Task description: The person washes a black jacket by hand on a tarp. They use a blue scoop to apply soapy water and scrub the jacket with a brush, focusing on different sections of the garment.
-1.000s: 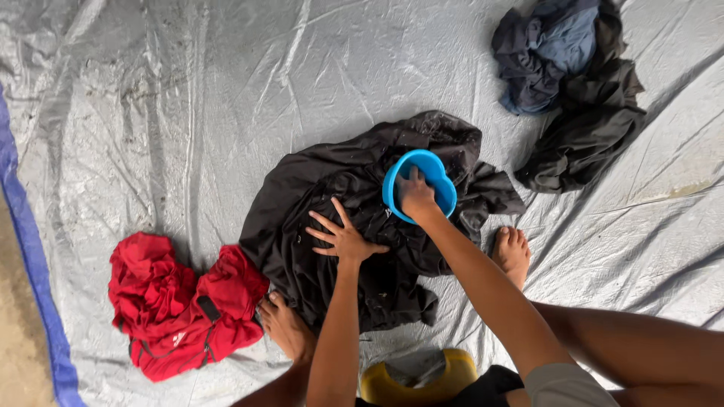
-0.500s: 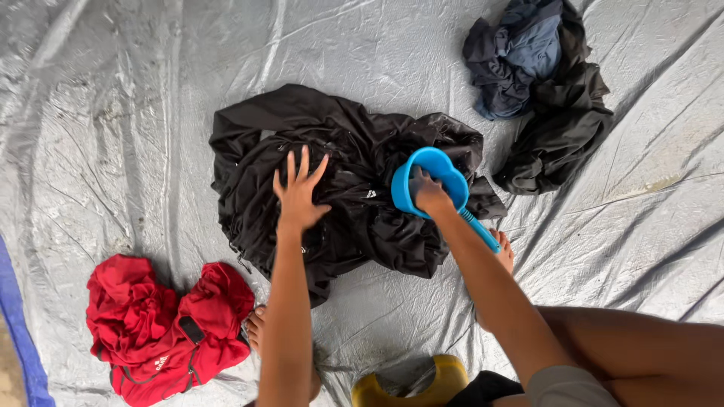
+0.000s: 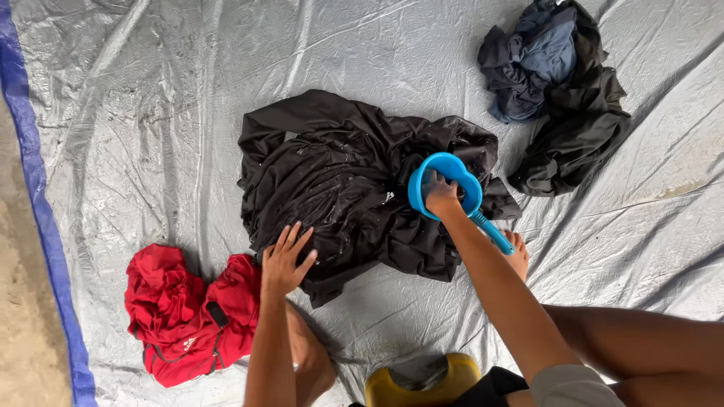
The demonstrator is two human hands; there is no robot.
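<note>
Black garment point(image 3: 339, 188) wet, left hand point(image 3: 285, 260) slid to near edge, fingers spread, right hand point(image 3: 441, 197) gripping blue scoop point(image 3: 445, 185).

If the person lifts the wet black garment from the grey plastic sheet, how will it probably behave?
The wet black garment would probably hang limp and floppy, since it lies crumpled in soft folds. It looks glossy with wetness, so it is likely heavy for its size and may drip. It might cling to or slide on the smooth grey plastic sheet under the left hand.
</note>
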